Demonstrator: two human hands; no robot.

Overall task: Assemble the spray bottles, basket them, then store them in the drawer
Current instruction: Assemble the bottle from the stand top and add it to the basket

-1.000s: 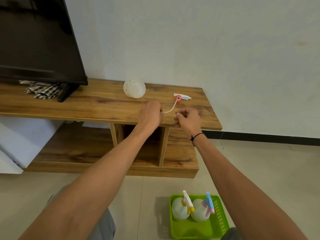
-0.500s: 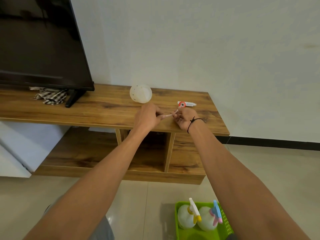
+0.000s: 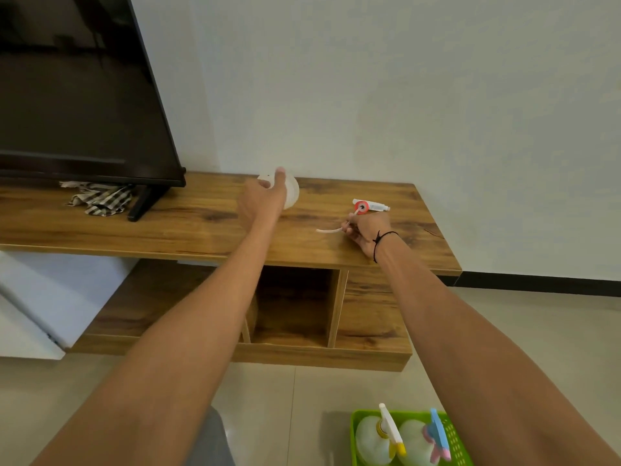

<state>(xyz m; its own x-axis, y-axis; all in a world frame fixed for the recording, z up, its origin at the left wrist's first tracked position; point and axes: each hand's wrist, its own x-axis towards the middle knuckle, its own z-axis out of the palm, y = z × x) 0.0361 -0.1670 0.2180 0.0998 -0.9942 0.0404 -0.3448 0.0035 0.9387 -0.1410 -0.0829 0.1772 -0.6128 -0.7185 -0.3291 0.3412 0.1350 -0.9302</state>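
A round white bottle body (image 3: 291, 193) lies on the wooden TV stand (image 3: 201, 227). My left hand (image 3: 260, 200) reaches onto it, fingers spread over its near side, thumb at its top. A white spray head with a red collar (image 3: 364, 206) lies to the right. My right hand (image 3: 364, 232) is shut on its white dip tube (image 3: 331, 230), which curves out to the left. On the floor at the bottom right, a green basket (image 3: 457, 442) holds two assembled spray bottles, one with a yellow trigger (image 3: 376, 438), one blue and pink (image 3: 420, 440).
A black TV (image 3: 77, 95) stands at the left of the stand, with a checked cloth (image 3: 100, 198) under its edge. Open compartments (image 3: 292, 304) sit below the top. A white wall rises behind, and tiled floor lies in front.
My left hand let go of the dip tube's end and moved up to the white bottle body. My right hand keeps its hold on the tube. The camera moved closer.
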